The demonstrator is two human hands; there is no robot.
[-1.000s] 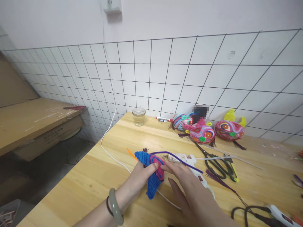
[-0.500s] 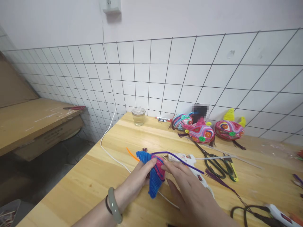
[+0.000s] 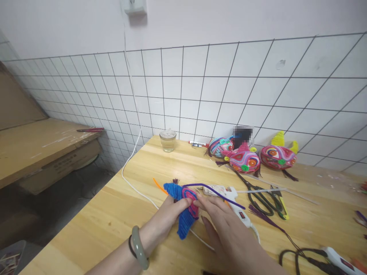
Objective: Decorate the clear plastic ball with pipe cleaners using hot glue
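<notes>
Near the table's [image 3: 114, 214] front edge, the left hand [image 3: 164, 221] pinches the blue-and-pink pipe-cleaner figure [image 3: 183, 208], the right hand [image 3: 226, 233] presses fingertips on its pink side, a white glue gun [image 3: 237, 206] just beyond, scissors [image 3: 262, 198] farther right.

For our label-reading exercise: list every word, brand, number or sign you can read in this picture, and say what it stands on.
None can be read.
Side of the brown cardboard box under the left bench: dark print, too blurred to read.
Label on the white glue gun by the right hand: too small to read.
Small marker pen by the tiled wall: markings too small to read.
</notes>
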